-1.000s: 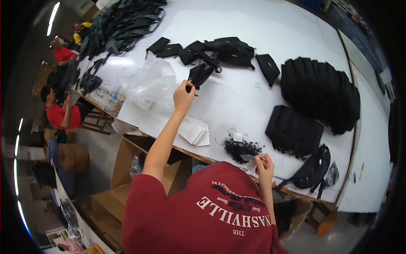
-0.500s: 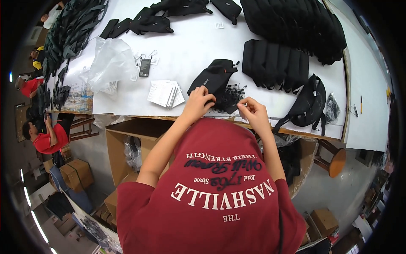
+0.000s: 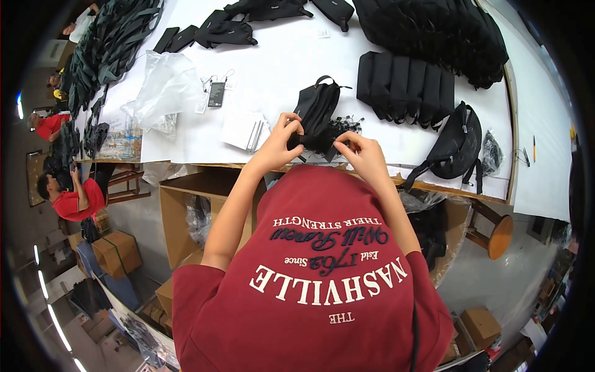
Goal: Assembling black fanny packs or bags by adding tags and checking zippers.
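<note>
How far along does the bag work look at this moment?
Done, apparently: a row of black pouches stands lined up. In hand: left hand holds a black bag; right hand pinches something from the small black pile. Left: loose bags behind.

Bright even overhead light, white table [image 3: 297, 68] near glare; strong fisheye bending, dark vignette at rim.

A long white table [image 3: 297, 68] stands over cardboard boxes [image 3: 118, 254] on grey floor [image 3: 496, 285].
</note>
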Demonstrator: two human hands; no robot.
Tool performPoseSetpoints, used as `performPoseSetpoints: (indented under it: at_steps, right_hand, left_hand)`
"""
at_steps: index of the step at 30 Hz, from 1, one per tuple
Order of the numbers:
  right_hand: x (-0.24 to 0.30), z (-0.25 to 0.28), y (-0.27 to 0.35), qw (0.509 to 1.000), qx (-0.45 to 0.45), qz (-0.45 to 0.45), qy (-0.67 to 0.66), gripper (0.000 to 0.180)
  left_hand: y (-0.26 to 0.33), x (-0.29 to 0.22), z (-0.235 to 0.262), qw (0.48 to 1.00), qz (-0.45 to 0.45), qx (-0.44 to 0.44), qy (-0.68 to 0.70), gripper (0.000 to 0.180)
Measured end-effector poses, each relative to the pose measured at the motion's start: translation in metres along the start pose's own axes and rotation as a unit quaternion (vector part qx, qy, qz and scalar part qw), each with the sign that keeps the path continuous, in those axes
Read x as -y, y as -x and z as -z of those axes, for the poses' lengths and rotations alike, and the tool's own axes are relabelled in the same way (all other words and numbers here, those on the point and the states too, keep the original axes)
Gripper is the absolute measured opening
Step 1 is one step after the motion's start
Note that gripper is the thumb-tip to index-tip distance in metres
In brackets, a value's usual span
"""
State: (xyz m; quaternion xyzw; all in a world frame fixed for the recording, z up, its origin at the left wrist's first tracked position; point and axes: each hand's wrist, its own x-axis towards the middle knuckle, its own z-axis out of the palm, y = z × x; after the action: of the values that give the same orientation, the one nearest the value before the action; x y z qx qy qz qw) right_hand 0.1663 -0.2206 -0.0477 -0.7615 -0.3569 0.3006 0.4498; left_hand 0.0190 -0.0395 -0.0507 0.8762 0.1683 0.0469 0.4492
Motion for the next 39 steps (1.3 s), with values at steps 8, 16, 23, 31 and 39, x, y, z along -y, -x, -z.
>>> performPoseSetpoints:
  at_steps: [8, 16, 23, 31, 39]
  right_hand:
    - [0.018, -0.017, -0.009, 0.998, 0.0, 0.031, 0.046, 0.017]
    - [0.007, -0.028, -0.015, 0.998, 0.049, 0.031, -0.025, 0.015]
    - [0.016, -0.032, -0.023, 0.991, 0.058, 0.121, 0.007, 0.014]
    - [0.008, -0.022, -0.01, 0.984, 0.032, 0.163, 0.064, 0.009]
    - [-0.021, -0.015, -0.013, 0.961, 0.099, 0.021, -0.257, 0.007]
  left_hand:
    - [0.02, -0.019, -0.012, 0.97, -0.124, -0.143, -0.152, 0.024]
    - [0.022, -0.027, -0.014, 0.965, -0.075, -0.217, -0.123, 0.026]
    - [0.023, -0.015, -0.006, 0.977, 0.113, -0.17, 0.055, 0.015]
    - [0.02, -0.019, -0.034, 0.965, 0.083, -0.185, 0.165, 0.014]
    - [0.023, -0.036, -0.03, 0.933, 0.067, -0.274, 0.222, 0.016]
